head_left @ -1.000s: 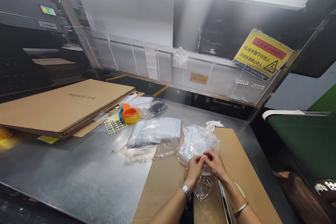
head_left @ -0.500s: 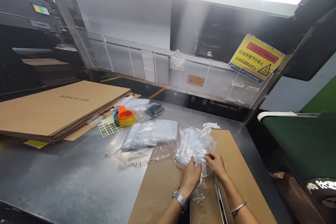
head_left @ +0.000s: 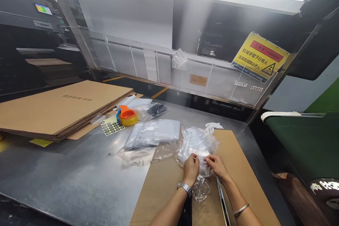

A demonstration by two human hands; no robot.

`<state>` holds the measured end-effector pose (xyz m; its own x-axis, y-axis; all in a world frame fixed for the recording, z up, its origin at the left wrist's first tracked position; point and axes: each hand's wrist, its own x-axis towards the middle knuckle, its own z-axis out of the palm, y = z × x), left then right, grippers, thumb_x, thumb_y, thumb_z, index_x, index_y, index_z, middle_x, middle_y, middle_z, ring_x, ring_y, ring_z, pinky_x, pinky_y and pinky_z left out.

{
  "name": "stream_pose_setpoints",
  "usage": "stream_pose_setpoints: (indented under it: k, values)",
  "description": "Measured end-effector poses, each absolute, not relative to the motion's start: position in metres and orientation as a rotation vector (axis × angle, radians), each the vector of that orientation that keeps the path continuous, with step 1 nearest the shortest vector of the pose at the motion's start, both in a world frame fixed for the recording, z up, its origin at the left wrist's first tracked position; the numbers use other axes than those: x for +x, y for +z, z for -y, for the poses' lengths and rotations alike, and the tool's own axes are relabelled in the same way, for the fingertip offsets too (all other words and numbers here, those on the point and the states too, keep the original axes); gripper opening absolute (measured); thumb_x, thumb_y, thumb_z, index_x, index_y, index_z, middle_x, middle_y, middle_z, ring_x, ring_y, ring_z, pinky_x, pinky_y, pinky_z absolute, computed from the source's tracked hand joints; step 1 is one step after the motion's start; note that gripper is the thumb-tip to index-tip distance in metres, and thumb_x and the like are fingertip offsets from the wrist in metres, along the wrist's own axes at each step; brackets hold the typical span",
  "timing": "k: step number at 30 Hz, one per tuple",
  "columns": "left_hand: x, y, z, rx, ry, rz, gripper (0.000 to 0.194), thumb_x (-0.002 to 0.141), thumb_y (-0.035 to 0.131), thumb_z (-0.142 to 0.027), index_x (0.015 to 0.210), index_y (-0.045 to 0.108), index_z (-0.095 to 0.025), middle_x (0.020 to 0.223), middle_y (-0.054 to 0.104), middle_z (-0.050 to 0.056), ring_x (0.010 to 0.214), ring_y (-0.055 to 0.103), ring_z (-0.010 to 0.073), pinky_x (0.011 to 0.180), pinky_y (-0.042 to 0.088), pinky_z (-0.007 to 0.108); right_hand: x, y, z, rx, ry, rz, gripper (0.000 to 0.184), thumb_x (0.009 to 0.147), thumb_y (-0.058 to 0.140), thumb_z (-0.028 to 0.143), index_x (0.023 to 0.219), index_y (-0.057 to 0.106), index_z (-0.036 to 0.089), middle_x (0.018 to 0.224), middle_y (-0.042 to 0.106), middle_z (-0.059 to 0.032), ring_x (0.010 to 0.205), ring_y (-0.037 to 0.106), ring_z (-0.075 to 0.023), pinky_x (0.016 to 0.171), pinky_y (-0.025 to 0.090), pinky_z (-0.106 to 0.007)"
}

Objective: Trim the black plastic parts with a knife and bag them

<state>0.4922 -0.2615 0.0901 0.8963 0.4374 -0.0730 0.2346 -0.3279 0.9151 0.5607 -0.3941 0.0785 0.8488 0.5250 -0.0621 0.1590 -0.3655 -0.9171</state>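
Left hand (head_left: 191, 169), right hand (head_left: 216, 166) apart, fingertips bunched over crumpled clear bag (head_left: 198, 140), grip unclear; plastic stack (head_left: 159, 130) in neighbouring bag (head_left: 167, 151).

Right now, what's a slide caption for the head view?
Left hand and right hand at crumpled clear plastic over brown cardboard.

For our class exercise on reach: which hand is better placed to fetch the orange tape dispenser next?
Probably the left hand: it is nearer the orange tape dispenser, while the right hand is farther away, beyond the left.
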Motion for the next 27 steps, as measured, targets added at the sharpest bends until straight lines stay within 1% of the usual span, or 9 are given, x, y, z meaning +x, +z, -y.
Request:
stream_pose_setpoints:
  k: [4,7,11,13,16,18,20,24,27]
  values:
    - [0.476,0.100,0.267,1.992,0.342,-0.403,0.033,0.091,0.038,-0.030,0.118,0.048,-0.014,0.075,0.063,0.003,0.074,0.061,0.0183,0.073,0.046,0.036,0.566,0.076,0.394,-1.944,0.358,0.446,0.022,0.088,0.054,0.032,0.099,0.058,0.013,0.093,0.061,-0.0020,0.076,0.061,-0.0131,0.066,0.052,-0.030]
    - [0.470,0.100,0.274,2.018,0.341,-0.266,0.028,0.087,0.043,-0.027,0.111,0.057,-0.019,0.086,0.065,0.006,0.086,0.061,0.0206,0.080,0.043,0.035,0.568,0.074,0.391,-1.934,0.299,0.411,0.022,0.087,0.055,0.032,0.100,0.058,0.014,0.096,0.061,-0.0024,0.079,0.061,-0.0143,0.068,0.052,-0.032]
    - [0.475,0.093,0.275,1.993,0.316,-0.263,0.029,0.086,0.049,-0.026,0.111,0.056,-0.014,0.095,0.064,0.008,0.092,0.059,0.0217,0.086,0.042,0.042,0.567,0.076,0.392,-1.910,0.229,0.376,0.024,0.089,0.052,0.033,0.103,0.056,0.014,0.096,0.061,-0.0029,0.078,0.060,-0.0138,0.067,0.052,-0.031]
    - [0.480,0.091,0.273,1.946,0.296,-0.299,0.027,0.087,0.049,-0.031,0.106,0.057,-0.013,0.093,0.064,0.006,0.087,0.060,0.0192,0.083,0.045,0.042,0.563,0.081,0.394,-1.904,0.205,0.395,0.024,0.089,0.051,0.034,0.101,0.057,0.014,0.093,0.061,-0.0024,0.076,0.060,-0.0130,0.066,0.051,-0.030]
    - [0.485,0.090,0.271,1.849,0.230,-0.318,0.029,0.088,0.046,-0.038,0.092,0.059,-0.013,0.076,0.062,0.001,0.064,0.059,0.0124,0.064,0.050,0.031,0.551,0.090,0.395,-1.906,0.194,0.480,0.021,0.088,0.053,0.033,0.091,0.059,0.013,0.085,0.061,-0.0002,0.072,0.060,-0.0121,0.065,0.050,-0.029]
    - [0.486,0.089,0.272,1.791,0.191,-0.306,0.030,0.088,0.046,-0.039,0.086,0.059,-0.012,0.069,0.059,-0.001,0.054,0.055,0.0090,0.052,0.048,0.025,0.541,0.095,0.392,-1.913,0.183,0.536,0.020,0.086,0.056,0.033,0.083,0.059,0.013,0.078,0.061,0.0016,0.070,0.059,-0.0115,0.065,0.050,-0.029]
    - [0.484,0.088,0.273,1.758,0.183,-0.297,0.028,0.088,0.048,-0.038,0.083,0.058,-0.012,0.065,0.057,-0.002,0.050,0.053,0.0073,0.047,0.046,0.022,0.532,0.098,0.388,-1.919,0.165,0.566,0.022,0.085,0.057,0.032,0.075,0.058,0.013,0.070,0.058,0.0036,0.065,0.057,-0.0102,0.062,0.048,-0.027]
    - [0.470,0.087,0.267,1.786,0.291,-0.342,0.026,0.089,0.047,-0.033,0.077,0.056,-0.012,0.061,0.054,-0.004,0.048,0.050,0.0068,0.045,0.044,0.021,0.524,0.103,0.384,-1.908,0.121,0.550,0.026,0.085,0.056,0.035,0.069,0.053,0.014,0.059,0.049,0.0072,0.050,0.048,-0.0060,0.049,0.041,-0.020]
    - [0.452,0.095,0.259,1.891,0.452,-0.357,0.019,0.087,0.048,-0.026,0.077,0.058,-0.013,0.060,0.053,-0.002,0.053,0.052,0.0111,0.053,0.045,0.026,0.516,0.113,0.384,-1.915,0.032,0.518,0.025,0.087,0.050,0.035,0.072,0.051,0.016,0.059,0.045,0.0069,0.048,0.043,-0.0064,0.046,0.036,-0.020]
